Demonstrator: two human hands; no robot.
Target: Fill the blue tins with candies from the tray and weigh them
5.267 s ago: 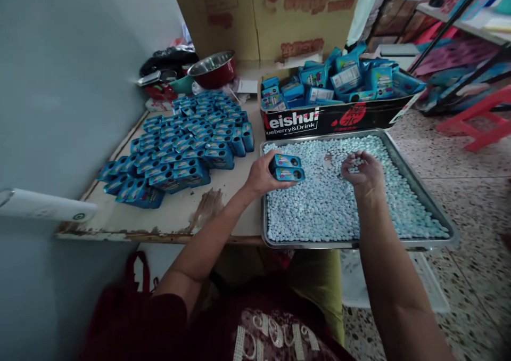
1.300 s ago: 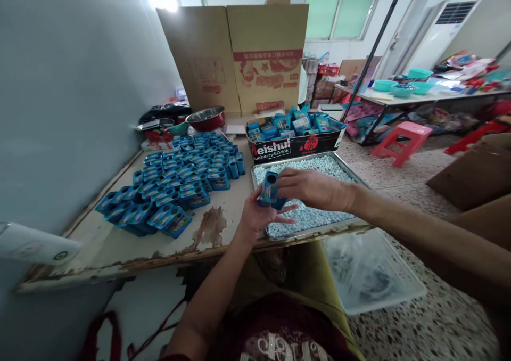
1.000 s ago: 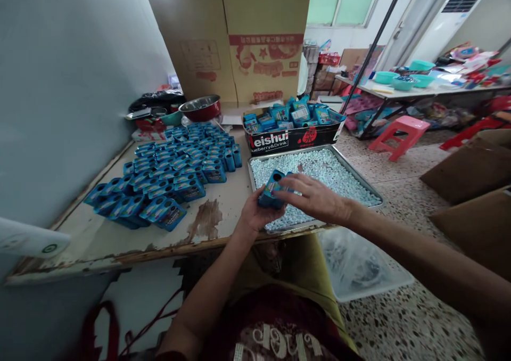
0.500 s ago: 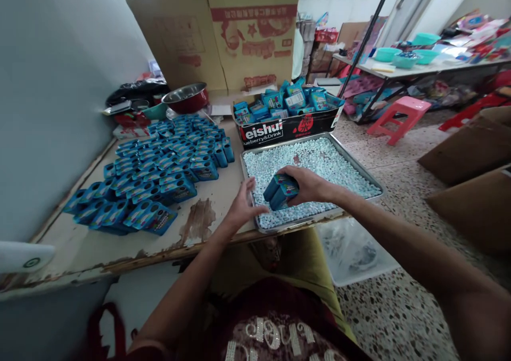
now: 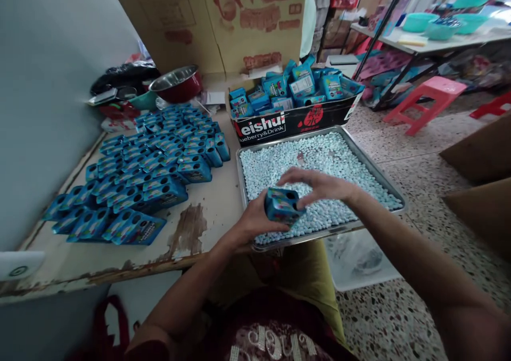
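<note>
My left hand [image 5: 255,215] is wrapped around a pair of small blue cartons [image 5: 282,204] with dark round holes in their tops. It holds them just above the near left part of a metal tray [image 5: 240,174]. A layer of small pale blue candies [image 5: 271,161] fills the tray. My right hand [image 5: 319,184] hovers over the candies with its fingers apart. Its thumb is at the right side of the cartons; whether it touches them I cannot tell. Many more blue cartons [image 5: 159,158] stand in rows on the table to the left.
Behind the tray, a black open box [image 5: 295,124] holds a heap of blue cartons. A red metal bowl [image 5: 178,84] and a large cardboard box [image 5: 219,31] are at the back. To the right are a pink stool [image 5: 427,103] and cardboard flaps [image 5: 479,142]. A clear plastic bin [image 5: 359,257] sits below.
The pair of cartons has passed from my right hand to my left hand. My right hand has let go and its fingers have spread. The view has tilted down slightly.
</note>
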